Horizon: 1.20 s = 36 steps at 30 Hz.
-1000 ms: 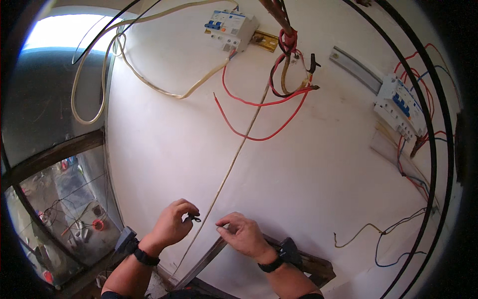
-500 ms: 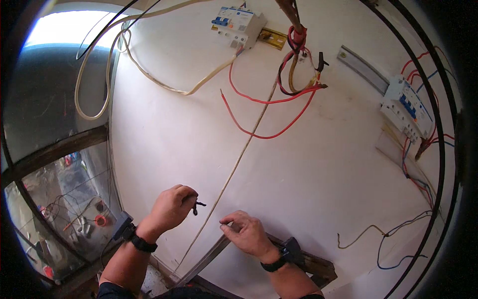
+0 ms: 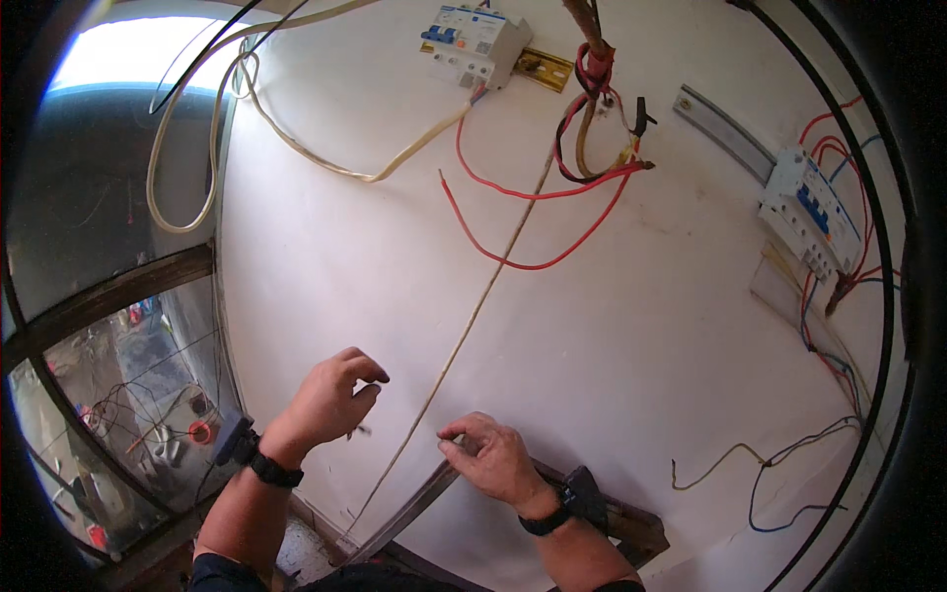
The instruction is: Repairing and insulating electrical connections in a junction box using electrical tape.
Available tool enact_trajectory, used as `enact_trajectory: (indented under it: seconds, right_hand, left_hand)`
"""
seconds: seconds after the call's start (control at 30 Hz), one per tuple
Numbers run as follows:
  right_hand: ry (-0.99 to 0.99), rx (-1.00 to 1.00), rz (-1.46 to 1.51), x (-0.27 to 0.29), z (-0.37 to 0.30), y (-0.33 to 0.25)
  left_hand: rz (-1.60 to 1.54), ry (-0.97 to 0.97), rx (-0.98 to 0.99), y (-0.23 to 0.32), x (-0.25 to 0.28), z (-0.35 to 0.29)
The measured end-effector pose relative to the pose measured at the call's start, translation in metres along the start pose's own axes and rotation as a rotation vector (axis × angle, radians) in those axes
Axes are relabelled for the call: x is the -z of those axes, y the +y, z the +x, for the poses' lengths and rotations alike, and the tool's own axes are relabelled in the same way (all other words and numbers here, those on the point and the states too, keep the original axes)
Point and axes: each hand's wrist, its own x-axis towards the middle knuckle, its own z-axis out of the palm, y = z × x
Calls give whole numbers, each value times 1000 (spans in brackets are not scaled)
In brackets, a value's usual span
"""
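Head view: left hand left of diagonal cord, fingers parted; small dark scrap just below, seemingly airborne because nothing grips it. Right hand right of cord, curled; contents cannot be told.

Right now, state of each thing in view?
Left hand: fingers apart
Right hand: fingers curled, grip unclear
Dark scrap: below left hand, blurred
Upper breaker: wired, switch position unclear
Right breaker: wired, switch position unclear
Cream cable: looped
Lower red wire: one end free
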Motion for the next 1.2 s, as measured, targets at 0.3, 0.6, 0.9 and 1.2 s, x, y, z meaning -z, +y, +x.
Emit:
enact_trajectory:
  seconds: [0.3, 0.6, 0.9, 1.2]
  right_hand:
    - [74, -88, 207, 5, -2, 0]
    - [680, 240, 119, 114, 49, -95]
    - [787, 389, 241, 162, 105, -139]
    - [673, 421, 428, 163, 111, -145]
  left_hand:
    - [-10, 367, -537, 107, 12, 58]
    - [133, 652, -663, 179, -2, 117]
    - [167, 713, -518, 184, -12, 139]
    - [107, 743, -602, 177, -3, 136]
